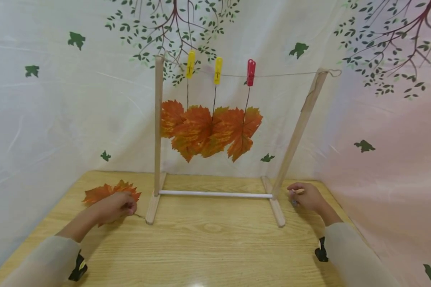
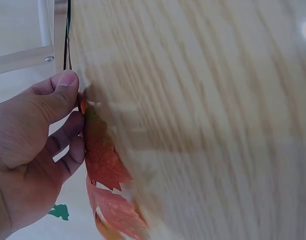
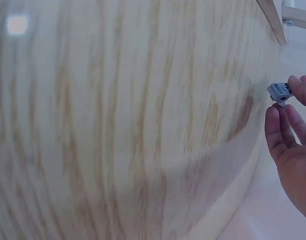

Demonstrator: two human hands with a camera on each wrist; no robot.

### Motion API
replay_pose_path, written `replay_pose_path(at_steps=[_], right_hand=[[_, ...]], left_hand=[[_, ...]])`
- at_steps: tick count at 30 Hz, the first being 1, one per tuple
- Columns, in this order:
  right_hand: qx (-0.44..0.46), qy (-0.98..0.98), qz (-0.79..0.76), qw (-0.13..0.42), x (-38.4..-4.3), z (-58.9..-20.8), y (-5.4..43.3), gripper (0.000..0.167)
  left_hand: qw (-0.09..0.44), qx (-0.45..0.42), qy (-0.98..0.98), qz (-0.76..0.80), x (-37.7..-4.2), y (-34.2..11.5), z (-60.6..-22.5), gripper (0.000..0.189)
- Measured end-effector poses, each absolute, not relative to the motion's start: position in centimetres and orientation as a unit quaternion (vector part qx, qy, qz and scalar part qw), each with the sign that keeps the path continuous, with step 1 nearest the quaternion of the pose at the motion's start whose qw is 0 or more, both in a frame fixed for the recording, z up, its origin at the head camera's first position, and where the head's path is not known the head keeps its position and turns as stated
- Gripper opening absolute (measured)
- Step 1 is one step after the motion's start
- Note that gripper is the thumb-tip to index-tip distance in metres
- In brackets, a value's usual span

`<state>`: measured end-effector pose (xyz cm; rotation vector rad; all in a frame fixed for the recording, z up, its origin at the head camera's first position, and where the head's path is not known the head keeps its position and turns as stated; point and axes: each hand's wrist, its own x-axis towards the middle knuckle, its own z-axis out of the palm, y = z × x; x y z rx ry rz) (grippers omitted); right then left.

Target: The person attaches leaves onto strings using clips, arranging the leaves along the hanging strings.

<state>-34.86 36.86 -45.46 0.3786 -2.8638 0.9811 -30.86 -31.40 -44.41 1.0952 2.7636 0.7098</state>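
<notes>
At the left of the table my left hand [image 1: 111,208] pinches the dark stem [image 2: 67,45] of an orange artificial maple leaf [image 1: 97,194]. The leaf [image 2: 108,162] hangs below my fingers in the left wrist view, partly hidden by the hand in the head view. On the right side my right hand [image 1: 310,197] holds a small grey clothespin [image 3: 279,93] between thumb and fingers, just above the table. Between the hands stands a wooden frame [image 1: 158,127] with a string [image 1: 283,75] across its top. Several orange leaves [image 1: 197,127] hang there from yellow clothespins [image 1: 218,71] and a red clothespin [image 1: 251,72].
A white crossbar [image 1: 215,194] joins the frame's two wooden feet [image 1: 278,211] on the wood-grain table [image 1: 208,247]. The right post [image 1: 299,127] leans outward. Behind hangs a pale backdrop [image 1: 104,91] printed with branches and green leaves.
</notes>
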Motion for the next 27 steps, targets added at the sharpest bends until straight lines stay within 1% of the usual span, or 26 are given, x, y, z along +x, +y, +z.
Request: replay_pose_path(at_steps=[3,7,12,18,22,27], right_hand=[[0.131,-0.933,0.331,0.05,-34.5,-45.1,37.0,0.032],[0.128,-0.931,0.339,0.04,-34.1,-44.5,37.3,0.04],[0.137,-0.927,0.347,0.037,-34.0,-44.0,37.5,0.039],[0.157,-0.918,0.362,0.03,-33.7,-43.2,37.4,0.039],[0.168,-0.92,0.354,0.029,-33.8,-42.6,37.6,0.039],[0.174,-0.926,0.334,0.026,-33.8,-41.3,38.0,0.04]], left_hand=[[0.047,0.356,0.906,0.226,-30.3,-31.8,-43.9,0.027],[0.043,0.338,0.918,0.204,-29.7,-32.4,-43.3,0.026],[0.022,0.314,0.932,0.177,-28.8,-33.2,-42.7,0.021],[-0.002,0.309,0.934,0.176,-28.3,-33.5,-42.0,0.018],[-0.004,0.316,0.931,0.184,-28.1,-33.3,-41.3,0.008],[0.002,0.308,0.928,0.21,-27.8,-32.2,-39.7,0.007]])
